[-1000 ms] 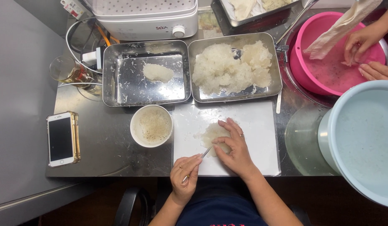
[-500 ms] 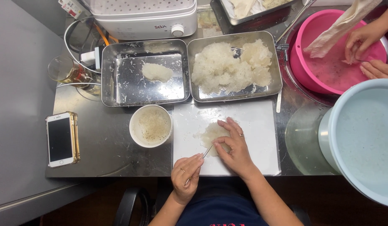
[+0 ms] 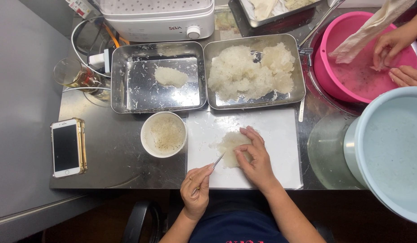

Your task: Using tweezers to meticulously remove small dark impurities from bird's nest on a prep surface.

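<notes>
Head view: left hand (image 3: 197, 186) is closed in a pinch grip on thin metal tweezers (image 3: 216, 161), tips aimed up-right at the pale translucent clump (image 3: 227, 144). Right hand (image 3: 253, 155) lies on the clump w/ fingers curled, pressing it down; can't tell if it's actually gripping anything. The clump sits mid white board (image 3: 280, 130), on the steel desk (image 3: 114, 153) directly in front of the person.

Just left of the board: round white bowl (image 3: 164, 134) w/ cloudy water and fine specks. Above it, left steel tray (image 3: 157, 76) holds one small white lump. Right steel tray (image 3: 254, 69) is piled w/ the same white material, touching the board's top edge. Phone (image 3: 67, 147) w/ gold rim lies flat far left, well apart from the hands. Glass (image 3: 73, 74) of amber liquid at top-left, next to cables.

Top-right: another person's hands (image 3: 395, 45) are in a pink basin (image 3: 352, 67), holding a pale cloth. Pale blue basin (image 3: 390, 153) at the right edge.
</notes>
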